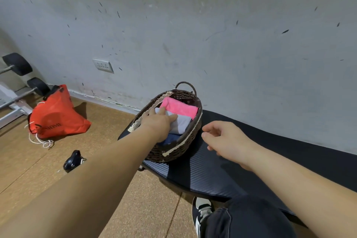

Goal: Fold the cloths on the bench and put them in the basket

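My left hand (pixel 158 121) lies flat on the soft, light grey cloth (pixel 181 123) in the basket (pixel 173 152), centre frame; right hand (pixel 226 141) loosely spread, empty.

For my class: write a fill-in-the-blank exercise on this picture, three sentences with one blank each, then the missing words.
1. The folded pink cloth lies inside the brown wicker ____.
2. The ____ hand reaches into it and rests on the grey cloth.
3. On the floor at the left lies a ____ bag.

Missing words: basket; left; red
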The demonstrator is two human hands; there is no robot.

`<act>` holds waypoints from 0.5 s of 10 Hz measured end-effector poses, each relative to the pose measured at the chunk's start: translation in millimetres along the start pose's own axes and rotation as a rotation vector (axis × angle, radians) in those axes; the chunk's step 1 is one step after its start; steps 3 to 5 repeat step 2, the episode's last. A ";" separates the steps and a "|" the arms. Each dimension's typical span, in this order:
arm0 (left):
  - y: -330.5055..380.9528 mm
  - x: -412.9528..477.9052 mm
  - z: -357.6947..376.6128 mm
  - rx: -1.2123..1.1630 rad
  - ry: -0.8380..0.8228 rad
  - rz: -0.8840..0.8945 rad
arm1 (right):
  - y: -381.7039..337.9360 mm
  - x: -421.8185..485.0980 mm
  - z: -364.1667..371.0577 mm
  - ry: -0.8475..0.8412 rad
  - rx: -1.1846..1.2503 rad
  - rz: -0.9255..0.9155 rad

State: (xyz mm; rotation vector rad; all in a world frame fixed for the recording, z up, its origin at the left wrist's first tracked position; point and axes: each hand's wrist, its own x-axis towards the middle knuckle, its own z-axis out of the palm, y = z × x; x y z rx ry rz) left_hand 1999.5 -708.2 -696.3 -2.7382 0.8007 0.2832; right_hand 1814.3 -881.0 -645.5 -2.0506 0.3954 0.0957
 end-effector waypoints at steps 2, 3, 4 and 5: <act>30.0 -51.4 -17.5 -0.191 0.233 0.139 | -14.3 -14.9 -15.2 0.046 0.032 -0.043; 30.0 -51.4 -17.5 -0.191 0.233 0.139 | -14.3 -14.9 -15.2 0.046 0.032 -0.043; 30.0 -51.4 -17.5 -0.191 0.233 0.139 | -14.3 -14.9 -15.2 0.046 0.032 -0.043; 30.0 -51.4 -17.5 -0.191 0.233 0.139 | -14.3 -14.9 -15.2 0.046 0.032 -0.043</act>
